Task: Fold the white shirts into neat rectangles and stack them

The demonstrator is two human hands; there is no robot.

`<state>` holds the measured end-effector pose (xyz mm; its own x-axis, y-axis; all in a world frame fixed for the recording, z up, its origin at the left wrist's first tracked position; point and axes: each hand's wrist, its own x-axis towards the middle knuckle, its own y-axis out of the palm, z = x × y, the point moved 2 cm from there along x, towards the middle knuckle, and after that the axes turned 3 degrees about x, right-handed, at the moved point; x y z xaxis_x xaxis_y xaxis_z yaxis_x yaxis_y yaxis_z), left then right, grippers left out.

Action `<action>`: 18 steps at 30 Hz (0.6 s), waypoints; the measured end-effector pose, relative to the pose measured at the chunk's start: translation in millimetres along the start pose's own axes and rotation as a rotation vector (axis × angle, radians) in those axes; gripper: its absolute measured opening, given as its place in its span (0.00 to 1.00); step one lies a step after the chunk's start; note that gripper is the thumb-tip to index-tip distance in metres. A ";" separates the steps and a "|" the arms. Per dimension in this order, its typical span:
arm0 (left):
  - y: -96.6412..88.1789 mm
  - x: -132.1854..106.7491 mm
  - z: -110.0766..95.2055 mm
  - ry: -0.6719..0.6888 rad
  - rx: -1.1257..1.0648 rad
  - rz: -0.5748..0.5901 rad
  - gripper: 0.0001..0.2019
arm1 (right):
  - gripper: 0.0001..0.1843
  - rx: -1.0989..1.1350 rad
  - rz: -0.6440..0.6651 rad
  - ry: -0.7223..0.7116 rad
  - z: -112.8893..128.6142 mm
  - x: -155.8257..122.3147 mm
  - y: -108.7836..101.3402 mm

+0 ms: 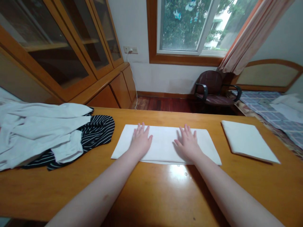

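Note:
A white cloth (163, 145), folded into a long flat strip, lies across the middle of the wooden table (151, 195). My left hand (141, 141) rests palm down on its left part, fingers spread and pointing away from me. On the right part lies my right hand (188, 143), also flat with the fingers apart. Neither hand grips anything. What exact kind of cloth it is, I cannot tell. Over to the right sits another white folded cloth (251, 140), a neat flat rectangle apart from both hands.
Loose white garments (42, 126) and a black striped cloth (99, 129) are heaped at the table's left. Behind stand a glass-door cabinet (94, 72), a dark red armchair (210, 86) below the window (184, 28), and a bed (272, 110) at the right.

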<state>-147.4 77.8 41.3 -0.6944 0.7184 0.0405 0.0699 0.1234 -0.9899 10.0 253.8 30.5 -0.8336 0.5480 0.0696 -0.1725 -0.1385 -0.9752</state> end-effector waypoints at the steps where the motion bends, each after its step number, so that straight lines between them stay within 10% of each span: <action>1: 5.0 -2.0 -20.7 0.075 -0.053 0.026 0.27 | 0.36 0.043 0.015 -0.052 15.8 -3.1 3.3; 7: 37.2 -17.9 -62.2 0.236 -0.022 0.036 0.27 | 0.30 0.053 0.081 -0.154 42.0 -16.9 21.8; 18: 18.8 -23.4 48.2 0.071 0.164 0.074 0.30 | 0.42 -0.122 0.087 0.123 -43.6 -26.0 15.6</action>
<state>-164.4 30.3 15.2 -0.6388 0.7688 -0.0298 -0.0027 -0.0410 -0.9992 51.9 273.4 4.3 -0.7709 0.6359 -0.0352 -0.0311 -0.0928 -0.9952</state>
